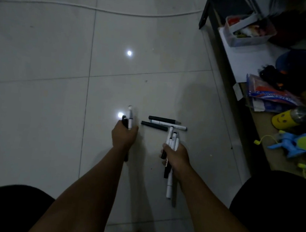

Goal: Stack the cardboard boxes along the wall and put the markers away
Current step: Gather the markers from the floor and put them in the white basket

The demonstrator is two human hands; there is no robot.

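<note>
My left hand [123,134] is closed around a small bunch of black and white markers [129,117] that stick up from the fist. A bigger bunch of markers [172,141] sits in the grip of my right hand [176,157], their lower ends pointing down toward me. Three loose markers [163,124] lie side by side on the tiled floor [52,53], between and just beyond both hands. No cardboard box is in view.
A low shelf [232,54] runs along the right, holding a clear plastic container [246,34], a printed packet [271,94], a yellow smiley bottle [285,120] and blue toys [300,145]. A white cable [102,9] crosses the floor at the top. My dark-clothed knees frame the bottom corners.
</note>
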